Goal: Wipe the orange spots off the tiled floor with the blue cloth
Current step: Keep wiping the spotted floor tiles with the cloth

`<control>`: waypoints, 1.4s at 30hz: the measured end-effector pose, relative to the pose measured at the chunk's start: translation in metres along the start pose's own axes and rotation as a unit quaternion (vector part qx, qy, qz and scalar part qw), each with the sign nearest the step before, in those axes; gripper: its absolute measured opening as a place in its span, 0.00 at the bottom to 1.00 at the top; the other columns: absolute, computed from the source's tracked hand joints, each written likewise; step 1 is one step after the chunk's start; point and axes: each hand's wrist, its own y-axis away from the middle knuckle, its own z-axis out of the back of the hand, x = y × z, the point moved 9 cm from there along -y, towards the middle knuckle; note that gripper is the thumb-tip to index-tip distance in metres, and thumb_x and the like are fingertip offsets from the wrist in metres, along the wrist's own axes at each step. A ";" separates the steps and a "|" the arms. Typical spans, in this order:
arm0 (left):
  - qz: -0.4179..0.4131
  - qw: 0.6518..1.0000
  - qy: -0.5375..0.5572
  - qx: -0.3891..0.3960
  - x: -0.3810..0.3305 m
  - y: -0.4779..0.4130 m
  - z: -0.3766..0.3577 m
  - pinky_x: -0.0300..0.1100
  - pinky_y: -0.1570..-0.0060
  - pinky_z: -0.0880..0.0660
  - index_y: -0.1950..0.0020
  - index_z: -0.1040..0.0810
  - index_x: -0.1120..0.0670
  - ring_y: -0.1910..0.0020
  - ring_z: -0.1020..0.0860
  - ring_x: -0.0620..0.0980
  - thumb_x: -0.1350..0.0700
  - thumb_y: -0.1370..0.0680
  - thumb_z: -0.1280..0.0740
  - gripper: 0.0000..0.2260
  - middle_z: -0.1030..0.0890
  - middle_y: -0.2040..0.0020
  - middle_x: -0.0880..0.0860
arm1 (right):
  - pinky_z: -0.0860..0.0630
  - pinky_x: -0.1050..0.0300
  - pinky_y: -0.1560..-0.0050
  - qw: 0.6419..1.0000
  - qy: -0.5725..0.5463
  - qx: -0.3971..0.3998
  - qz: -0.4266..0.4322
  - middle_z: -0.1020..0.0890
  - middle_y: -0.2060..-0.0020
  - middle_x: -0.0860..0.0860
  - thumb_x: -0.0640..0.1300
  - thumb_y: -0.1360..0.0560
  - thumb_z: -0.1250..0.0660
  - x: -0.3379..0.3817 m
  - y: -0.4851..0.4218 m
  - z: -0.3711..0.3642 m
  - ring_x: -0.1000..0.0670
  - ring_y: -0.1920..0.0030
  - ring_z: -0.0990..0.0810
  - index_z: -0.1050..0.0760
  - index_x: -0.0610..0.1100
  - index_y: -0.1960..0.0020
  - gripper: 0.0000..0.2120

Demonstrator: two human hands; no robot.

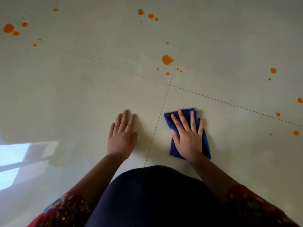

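Blue cloth [205, 141], folded oblong, lies flat beside the glossy tiled floor [82, 95]'s grout cross under the splayed right hand [188, 138]; left hand [122, 136] flat, empty. Round orange spots [167, 60] scattered beyond.

Blue cloth [206, 145], orange spots [167, 59], pale cream tiles [82, 95] w/ dark grout, red patterned sleeves [68, 208]

Red patterned sleeves [68, 208], dark navy trousers [157, 199], bare forearms, no jewellery vis.

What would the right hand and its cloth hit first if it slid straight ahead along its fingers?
Probably the grout line first, over bare tile. The right hand lies flat on the blue cloth, fingers aimed forward; the big orange spot sits left of that path.
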 end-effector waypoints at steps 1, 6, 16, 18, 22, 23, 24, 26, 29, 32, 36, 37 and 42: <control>0.006 1.000 0.003 -0.006 -0.002 0.000 -0.001 0.48 0.25 0.57 0.21 0.56 0.44 0.22 0.61 0.49 0.42 0.23 0.54 0.30 0.62 0.21 0.46 | 0.49 0.34 0.27 0.999 -0.017 -0.011 -0.028 0.40 0.23 0.53 0.56 0.21 0.44 0.002 -0.017 0.003 0.41 0.22 0.47 0.40 0.54 0.23 0.26; 0.019 0.999 -0.004 -0.041 -0.003 -0.002 -0.004 0.49 0.25 0.53 0.21 0.49 0.45 0.21 0.55 0.51 0.42 0.23 0.54 0.30 0.54 0.20 0.47 | 0.48 0.37 0.26 0.994 -0.065 0.000 0.093 0.42 0.22 0.53 0.56 0.20 0.44 0.081 -0.002 -0.003 0.46 0.22 0.47 0.41 0.53 0.23 0.26; 0.024 0.998 -0.015 -0.048 -0.013 -0.001 -0.001 0.53 0.24 0.54 0.21 0.48 0.51 0.21 0.57 0.52 0.41 0.25 0.55 0.33 0.56 0.20 0.49 | 0.49 0.36 0.26 0.994 -0.028 -0.025 -0.103 0.42 0.22 0.54 0.58 0.20 0.49 -0.052 -0.038 0.006 0.46 0.22 0.46 0.43 0.54 0.23 0.27; 0.019 0.998 -0.012 -0.056 -0.019 -0.004 -0.001 0.53 0.25 0.55 0.21 0.48 0.54 0.21 0.58 0.52 0.39 0.25 0.55 0.35 0.57 0.20 0.50 | 0.50 0.35 0.26 0.991 -0.043 -0.030 -0.125 0.42 0.22 0.53 0.58 0.21 0.49 -0.031 -0.060 0.007 0.45 0.22 0.46 0.43 0.54 0.23 0.27; -0.004 0.998 0.011 -0.055 -0.027 -0.019 -0.001 0.53 0.24 0.56 0.20 0.53 0.51 0.22 0.60 0.50 0.36 0.26 0.53 0.37 0.58 0.20 0.48 | 0.49 0.36 0.26 0.998 -0.030 -0.009 0.062 0.43 0.22 0.55 0.59 0.20 0.47 0.029 -0.021 0.004 0.48 0.22 0.48 0.43 0.54 0.22 0.27; -0.012 0.999 0.010 -0.050 -0.026 -0.025 -0.001 0.52 0.24 0.58 0.20 0.55 0.49 0.22 0.61 0.49 0.34 0.26 0.53 0.37 0.60 0.21 0.47 | 0.48 0.37 0.26 0.995 -0.029 -0.008 0.098 0.43 0.22 0.55 0.59 0.20 0.46 0.026 -0.004 0.003 0.49 0.22 0.48 0.42 0.55 0.23 0.27; -0.016 0.999 0.011 -0.043 -0.024 -0.031 -0.001 0.51 0.24 0.60 0.21 0.58 0.47 0.22 0.63 0.48 0.33 0.27 0.53 0.38 0.62 0.21 0.46 | 0.47 0.36 0.27 0.994 -0.032 -0.013 0.101 0.43 0.22 0.56 0.59 0.20 0.46 0.012 0.006 0.003 0.49 0.22 0.47 0.41 0.55 0.23 0.27; -0.015 1.000 0.010 -0.017 -0.020 -0.040 -0.007 0.51 0.25 0.63 0.21 0.62 0.44 0.24 0.67 0.47 0.29 0.28 0.54 0.40 0.66 0.22 0.46 | 0.46 0.36 0.27 0.999 -0.037 -0.018 0.020 0.41 0.23 0.56 0.59 0.21 0.46 -0.039 0.001 0.002 0.49 0.22 0.46 0.40 0.56 0.24 0.27; -0.008 1.000 -0.021 -0.010 -0.018 -0.042 -0.013 0.53 0.25 0.63 0.23 0.66 0.43 0.25 0.70 0.46 0.27 0.29 0.55 0.41 0.68 0.23 0.46 | 0.49 0.37 0.26 0.990 -0.046 -0.012 -0.132 0.41 0.23 0.56 0.60 0.21 0.52 -0.099 -0.035 0.004 0.49 0.22 0.46 0.41 0.56 0.23 0.27; -0.007 0.999 -0.026 -0.029 -0.019 -0.041 -0.013 0.53 0.25 0.62 0.22 0.64 0.45 0.24 0.68 0.48 0.27 0.28 0.56 0.41 0.67 0.22 0.47 | 0.50 0.36 0.26 0.982 -0.058 -0.030 -0.180 0.42 0.23 0.55 0.60 0.21 0.54 -0.094 -0.079 0.010 0.48 0.22 0.46 0.42 0.55 0.23 0.27; -0.013 0.999 -0.023 -0.045 -0.020 -0.040 -0.011 0.54 0.24 0.60 0.21 0.62 0.45 0.23 0.66 0.49 0.27 0.27 0.55 0.40 0.66 0.22 0.47 | 0.51 0.40 0.25 0.998 -0.050 -0.022 -0.007 0.40 0.23 0.56 0.58 0.20 0.50 -0.011 -0.076 0.010 0.50 0.22 0.46 0.40 0.55 0.23 0.26; -0.016 0.999 -0.022 -0.043 -0.020 -0.041 -0.010 0.54 0.24 0.60 0.21 0.63 0.45 0.23 0.67 0.49 0.28 0.27 0.54 0.40 0.66 0.22 0.47 | 0.51 0.41 0.24 0.997 -0.045 -0.014 0.059 0.41 0.23 0.56 0.58 0.19 0.49 0.008 -0.057 0.008 0.50 0.22 0.47 0.41 0.55 0.23 0.25; -0.016 0.998 -0.013 -0.058 -0.021 -0.039 -0.010 0.54 0.25 0.60 0.21 0.61 0.46 0.23 0.65 0.49 0.29 0.25 0.49 0.40 0.63 0.21 0.48 | 0.48 0.42 0.25 0.997 -0.071 -0.027 0.008 0.38 0.24 0.56 0.56 0.20 0.47 -0.049 -0.033 0.004 0.51 0.23 0.43 0.37 0.55 0.25 0.24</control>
